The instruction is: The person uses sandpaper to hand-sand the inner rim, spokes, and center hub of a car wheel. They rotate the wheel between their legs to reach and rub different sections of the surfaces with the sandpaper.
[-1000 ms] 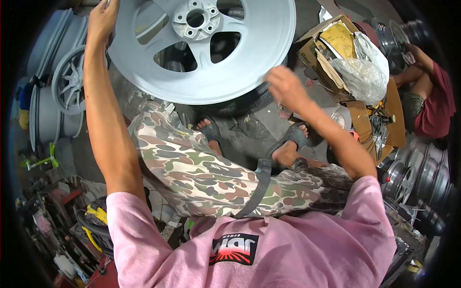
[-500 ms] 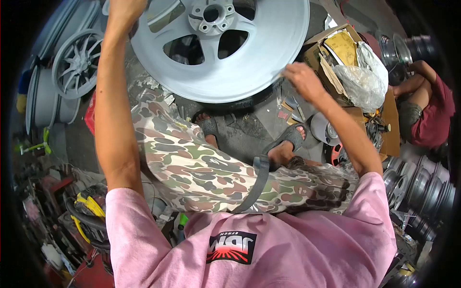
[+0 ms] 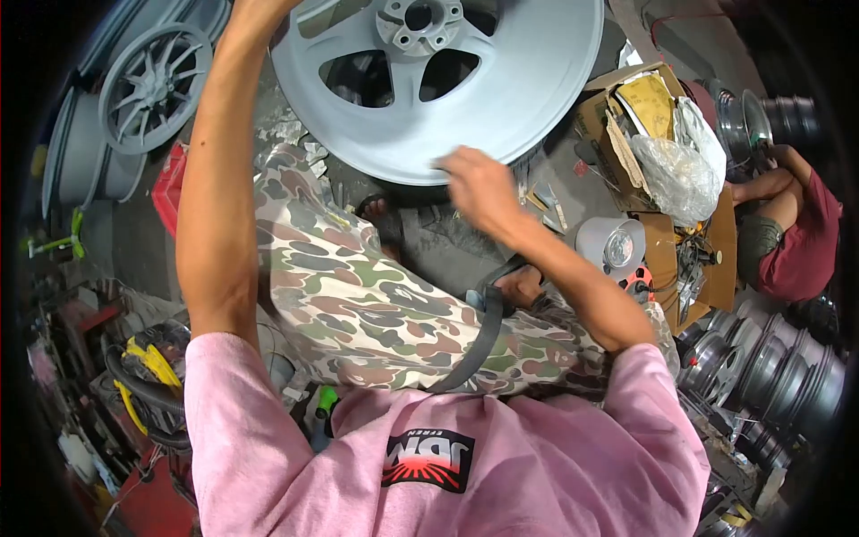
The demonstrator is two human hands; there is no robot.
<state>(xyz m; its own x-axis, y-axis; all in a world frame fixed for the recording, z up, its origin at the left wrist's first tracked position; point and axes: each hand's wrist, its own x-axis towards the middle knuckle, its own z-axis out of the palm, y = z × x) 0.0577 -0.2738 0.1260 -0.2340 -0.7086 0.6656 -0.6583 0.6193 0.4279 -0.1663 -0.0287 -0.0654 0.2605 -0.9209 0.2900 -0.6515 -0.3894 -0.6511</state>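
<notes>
A large pale grey alloy wheel rim (image 3: 537,80) stands tilted on the ground in front of my knees, face toward me. My left hand (image 3: 259,9) is at the picture's top edge, gripping the rim's upper left edge; most of that hand is cut off. My right hand (image 3: 479,188) is blurred and presses against the rim's lower edge. A small grey bit shows at its fingertips, but I cannot make out what it is. I sit in camouflage trousers, sandalled feet under the rim.
A cardboard box (image 3: 595,107) with yellow sheets and a plastic bag (image 3: 680,166) stands on the right, a white tub (image 3: 608,242) below it. Another person (image 3: 801,242) sits far right. Rims are stacked at right (image 3: 778,358); a spoked wheel (image 3: 152,85) leans at left.
My right hand has swept from the rim's right edge down and left along its lower edge. My left hand stays on the upper edge. The view has shifted, so the rim sits further right.
</notes>
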